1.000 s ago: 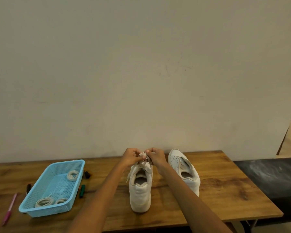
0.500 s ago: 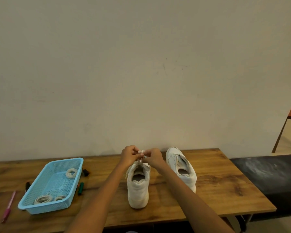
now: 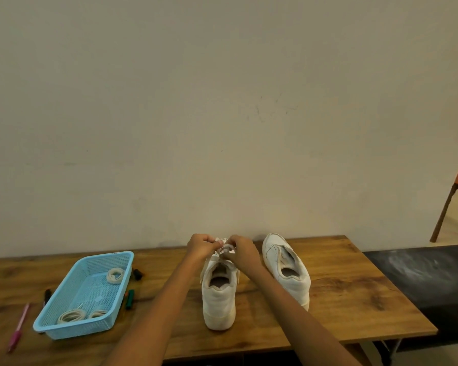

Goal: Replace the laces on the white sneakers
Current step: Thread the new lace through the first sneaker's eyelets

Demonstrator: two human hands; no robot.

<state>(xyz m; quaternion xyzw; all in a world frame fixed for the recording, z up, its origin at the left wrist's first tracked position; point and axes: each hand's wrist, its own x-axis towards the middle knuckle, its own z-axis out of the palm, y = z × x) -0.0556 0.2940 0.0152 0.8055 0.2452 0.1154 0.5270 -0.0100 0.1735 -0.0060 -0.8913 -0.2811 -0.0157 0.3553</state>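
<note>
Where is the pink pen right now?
In the head view, the pink pen lies at the table's far left edge, left of the blue basket and near a black marker.

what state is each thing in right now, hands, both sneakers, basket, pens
left hand: pinches the lace
right hand: pinches the lace
lace: held over the near sneaker's front
near sneaker: upright, heel toward the person
far sneaker: upright, untouched, no lace visible
blue basket: holds three coiled laces
pink pen: lying flat on the table
</note>
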